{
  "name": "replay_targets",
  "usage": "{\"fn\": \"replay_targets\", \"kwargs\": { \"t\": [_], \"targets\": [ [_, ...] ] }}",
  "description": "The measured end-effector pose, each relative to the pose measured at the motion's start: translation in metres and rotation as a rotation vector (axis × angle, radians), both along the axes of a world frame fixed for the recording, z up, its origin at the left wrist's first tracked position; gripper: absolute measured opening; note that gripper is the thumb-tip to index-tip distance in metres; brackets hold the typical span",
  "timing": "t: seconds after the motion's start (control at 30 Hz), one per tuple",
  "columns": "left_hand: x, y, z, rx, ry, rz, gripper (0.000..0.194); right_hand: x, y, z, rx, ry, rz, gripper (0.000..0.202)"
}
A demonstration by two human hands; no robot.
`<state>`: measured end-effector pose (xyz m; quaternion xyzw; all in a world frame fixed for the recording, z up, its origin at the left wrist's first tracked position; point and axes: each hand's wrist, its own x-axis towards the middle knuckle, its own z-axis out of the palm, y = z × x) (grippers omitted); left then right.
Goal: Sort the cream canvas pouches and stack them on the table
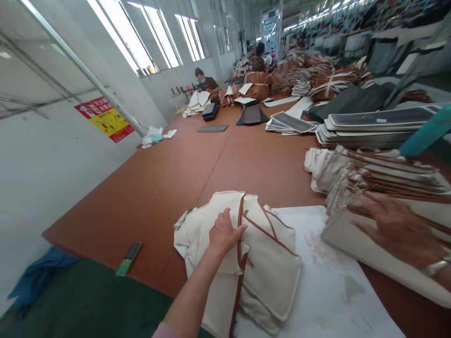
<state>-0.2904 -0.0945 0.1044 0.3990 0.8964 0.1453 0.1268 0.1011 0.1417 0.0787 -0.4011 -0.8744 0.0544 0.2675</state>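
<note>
Cream cloth [269, 277] under the left hand [225, 233], a matching stack [391, 180] under the right hand [394, 230].
I see the left hand lying on the cloth, thumb and fingers apart beside its brown trim [240, 263]; the cloth sits at the near side of the table [246, 164], partly over a white sheet [327, 291]. On my right, the other hand is blurred against the stack, and I cannot tell whether it grips anything. Grey panels [373, 122] lie beyond the stack; a small green object [128, 259] lies far left.
</note>
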Motion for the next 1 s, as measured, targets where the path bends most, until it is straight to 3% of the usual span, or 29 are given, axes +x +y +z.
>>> {"fn": "replay_targets", "kwargs": {
  "t": [0.07,0.13,0.2,0.27,0.33,0.4,0.47,0.5,0.57,0.67,0.73,0.8,0.87,1.0],
  "targets": [
    [-0.01,0.021,-0.006,-0.103,-0.006,-0.028,0.066,-0.059,-0.052,0.024,-0.251,0.02,0.127,0.052],
    [-0.023,0.033,-0.005,-0.179,-0.022,-0.058,0.047,-0.117,-0.114,0.028,-0.787,0.061,0.312,0.037],
    [-0.043,0.034,0.009,-0.217,-0.037,-0.095,0.029,-0.164,-0.176,0.015,-1.386,0.131,0.347,0.029],
    [-0.068,0.024,0.038,-0.216,-0.039,-0.133,0.018,-0.197,-0.226,-0.009,-1.545,0.126,0.332,0.026],
    [-0.095,0.003,0.078,-0.191,-0.023,-0.156,0.018,-0.218,-0.26,-0.034,-1.576,0.169,0.31,0.025],
    [-0.114,-0.03,0.115,-0.162,0.02,-0.159,0.026,-0.231,-0.28,-0.052,-1.569,0.242,0.273,0.028],
    [-0.116,-0.071,0.132,-0.146,0.031,-0.176,0.031,-0.241,-0.291,-0.063,-1.561,0.316,0.231,0.031],
    [-0.11,-0.094,0.129,-0.133,0.025,-0.188,0.035,-0.246,-0.295,-0.065,-1.559,0.349,0.217,0.032],
    [-0.084,-0.137,0.099,-0.036,-0.013,-0.203,0.046,-0.254,-0.301,-0.066,-1.563,0.407,0.21,0.034],
    [-0.025,-0.185,0.018,0.073,-0.285,-0.208,0.054,-0.264,-0.309,-0.06,-1.563,0.494,0.228,0.035],
    [0.01,-0.199,-0.03,0.215,-0.414,-0.096,0.044,-0.268,-0.312,-0.054,-1.572,0.593,0.246,0.038],
    [0.031,-0.199,-0.058,0.296,-0.484,0.011,0.048,-0.269,-0.314,-0.048,-1.602,0.679,0.29,0.042],
    [0.037,-0.19,-0.063,0.363,-0.564,0.091,0.056,-0.27,-0.315,-0.044,-1.651,0.72,0.362,0.047],
    [0.027,-0.177,-0.039,0.478,-0.896,0.336,0.061,-0.274,-0.309,-0.025,-1.671,0.776,0.399,0.051]
  ]
}}
